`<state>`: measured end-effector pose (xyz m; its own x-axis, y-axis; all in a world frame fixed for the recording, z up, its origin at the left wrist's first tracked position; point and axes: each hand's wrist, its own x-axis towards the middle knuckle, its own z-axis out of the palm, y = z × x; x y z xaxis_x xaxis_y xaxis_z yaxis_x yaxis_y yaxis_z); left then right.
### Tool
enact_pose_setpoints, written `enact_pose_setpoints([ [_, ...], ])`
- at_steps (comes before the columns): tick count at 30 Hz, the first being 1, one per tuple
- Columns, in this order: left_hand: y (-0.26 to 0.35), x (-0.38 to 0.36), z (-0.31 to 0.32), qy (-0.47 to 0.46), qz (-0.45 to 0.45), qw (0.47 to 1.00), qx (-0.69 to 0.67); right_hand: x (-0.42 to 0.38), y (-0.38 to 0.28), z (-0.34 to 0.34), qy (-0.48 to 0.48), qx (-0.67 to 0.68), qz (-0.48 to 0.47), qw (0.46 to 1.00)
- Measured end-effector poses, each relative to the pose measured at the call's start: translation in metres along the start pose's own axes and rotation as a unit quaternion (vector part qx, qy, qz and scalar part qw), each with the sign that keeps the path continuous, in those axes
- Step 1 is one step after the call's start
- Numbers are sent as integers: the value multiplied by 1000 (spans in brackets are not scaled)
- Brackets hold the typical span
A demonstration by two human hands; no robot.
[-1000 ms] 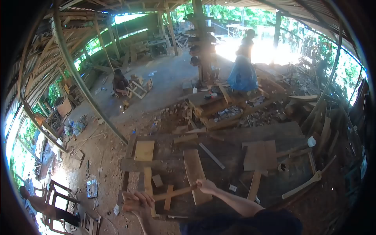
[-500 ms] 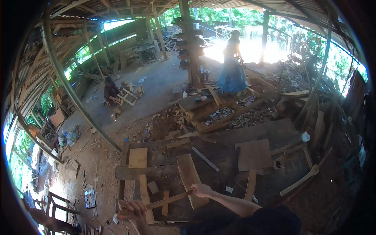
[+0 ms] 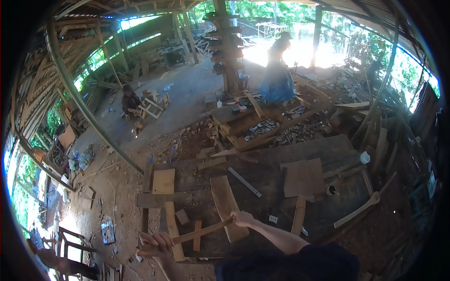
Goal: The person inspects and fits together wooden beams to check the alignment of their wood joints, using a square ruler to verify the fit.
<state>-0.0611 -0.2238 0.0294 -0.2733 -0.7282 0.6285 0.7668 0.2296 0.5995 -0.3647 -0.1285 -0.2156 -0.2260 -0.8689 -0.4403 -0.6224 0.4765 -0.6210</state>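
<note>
My left hand (image 3: 158, 244) is wrapped round the near end of a narrow wooden strip (image 3: 202, 231). My right hand (image 3: 243, 218) grips the other end, so the strip spans the two hands over the workbench's near edge. Beneath the right hand lies a wide wooden board (image 3: 223, 194), slanting across the workbench (image 3: 262, 206). Below the strip is a short wooden piece (image 3: 198, 241). A longer light slat (image 3: 171, 220) lies close to my left hand, with a small wood block (image 3: 182, 216) beside it.
On the bench lie a metal ruler (image 3: 244, 182), a flat brown sheet (image 3: 303, 178), a square board (image 3: 163, 181) and a white cup (image 3: 364, 158). A person in blue (image 3: 277, 84) stands beyond; another (image 3: 130, 100) is low beside a wooden frame (image 3: 152, 108). A slanting pole (image 3: 89, 110) rises left.
The view has shifted a little, so the bench and its things sit slightly higher. Both hands still hold the strip, almost unmoved. The person in blue has changed posture.
</note>
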Motion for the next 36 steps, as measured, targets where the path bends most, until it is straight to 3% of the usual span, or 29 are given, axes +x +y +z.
enact_pose_setpoints([
  [3, -3, -1, 12, 18, 0, 999, 37, 33, 45, 30, 19, -29, 71, 997],
  [5, -5, -2, 11, -35, -2, 999, -24, 33, 48, 30, -9, -49, 68, 996],
  [6, 0, 0, 14, -15, 8, 1000, -5, 38, 44, 27, -11, -57, 80, 995],
  [8, 1, 11, 17, -103, -7, 993, -48, 29, 21, 10, -34, -84, 49, 995],
  [13, 3, 7, 18, -64, -3, 998, -30, 8, 2, -6, -45, -58, 25, 997],
  [19, 4, 5, 17, -93, -1, 995, -37, 36, 42, 24, -1, -40, 68, 997],
  [21, 6, 3, 20, -72, -8, 997, -25, 31, 31, 11, -44, -92, 39, 994],
  [24, 4, -1, 11, -62, -4, 998, -16, 16, 9, -7, -64, -68, -3, 996],
  [29, 3, 6, 10, -20, 10, 1000, 18, 22, 16, 12, -16, -73, 52, 996],
  [34, 7, 4, 10, 22, -22, 999, 41, 36, 66, 44, 51, 92, 23, 994],
  [36, 8, 5, 6, 18, -22, 996, 80, 30, 64, 39, 49, 122, 94, 987],
])
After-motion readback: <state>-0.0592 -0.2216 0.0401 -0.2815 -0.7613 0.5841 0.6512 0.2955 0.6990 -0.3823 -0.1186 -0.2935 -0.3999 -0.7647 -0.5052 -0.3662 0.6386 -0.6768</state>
